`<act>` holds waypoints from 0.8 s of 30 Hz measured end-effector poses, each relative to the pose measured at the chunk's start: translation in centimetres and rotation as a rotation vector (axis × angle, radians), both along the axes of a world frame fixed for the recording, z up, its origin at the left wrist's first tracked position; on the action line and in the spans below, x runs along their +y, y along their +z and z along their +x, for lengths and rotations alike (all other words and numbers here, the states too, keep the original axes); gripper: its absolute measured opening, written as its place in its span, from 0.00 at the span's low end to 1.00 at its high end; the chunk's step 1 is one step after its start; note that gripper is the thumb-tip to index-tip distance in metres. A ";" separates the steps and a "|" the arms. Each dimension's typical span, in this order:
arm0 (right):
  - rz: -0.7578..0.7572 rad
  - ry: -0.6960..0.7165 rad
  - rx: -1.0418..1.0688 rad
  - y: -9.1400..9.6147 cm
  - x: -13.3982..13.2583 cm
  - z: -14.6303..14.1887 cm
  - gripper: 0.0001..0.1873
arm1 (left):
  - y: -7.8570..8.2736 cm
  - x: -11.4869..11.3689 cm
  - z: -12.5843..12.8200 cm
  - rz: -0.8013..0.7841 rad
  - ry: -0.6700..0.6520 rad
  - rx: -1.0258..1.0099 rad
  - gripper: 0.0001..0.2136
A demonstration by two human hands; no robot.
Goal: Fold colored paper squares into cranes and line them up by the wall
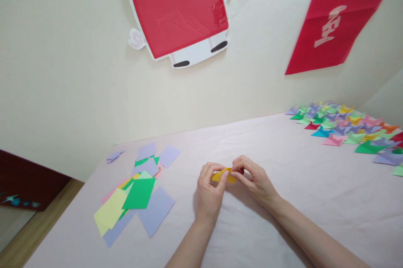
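A small folded piece of yellow-orange paper [224, 175] is held just above the pale pink tablecloth [283, 201] at the middle of the table. My left hand [210, 192] pinches its left end with fingers curled. My right hand [253, 178] pinches its right end with thumb and fingertips pressed together. Both forearms reach in from the bottom edge.
A loose pile of flat coloured paper squares [138, 192], green, yellow and lilac, lies to the left. Several folded paper figures [346, 129] in many colours cover the far right. A lone lilac folded piece [113, 157] sits at the far left edge. Red posters hang on the wall.
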State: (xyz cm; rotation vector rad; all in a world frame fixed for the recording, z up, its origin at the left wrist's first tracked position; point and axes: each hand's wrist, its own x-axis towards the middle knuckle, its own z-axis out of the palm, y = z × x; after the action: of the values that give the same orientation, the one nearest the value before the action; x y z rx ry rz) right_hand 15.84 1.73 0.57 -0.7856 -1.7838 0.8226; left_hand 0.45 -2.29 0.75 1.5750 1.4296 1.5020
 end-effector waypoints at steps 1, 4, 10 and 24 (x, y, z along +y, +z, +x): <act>-0.006 -0.001 0.000 -0.1 0.0 0.0 0.10 | -0.1 0.0 -0.1 -0.008 0.004 -0.016 0.05; -0.026 -0.025 0.016 -0.3 0.0 0.0 0.07 | -0.5 0.2 -0.2 -0.032 0.008 -0.095 0.06; -0.039 -0.017 -0.034 0.0 0.1 0.1 0.10 | -0.8 0.4 -0.3 -0.055 0.002 -0.160 0.07; -0.068 0.010 -0.057 0.3 -0.1 0.0 0.14 | -0.7 0.5 -0.4 -0.047 -0.014 -0.153 0.08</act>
State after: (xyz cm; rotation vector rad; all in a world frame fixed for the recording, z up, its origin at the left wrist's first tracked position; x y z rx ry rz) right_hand 15.81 1.66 0.90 -0.8521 -1.8190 0.8796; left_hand 0.05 -1.82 0.09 1.4078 1.3553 1.5348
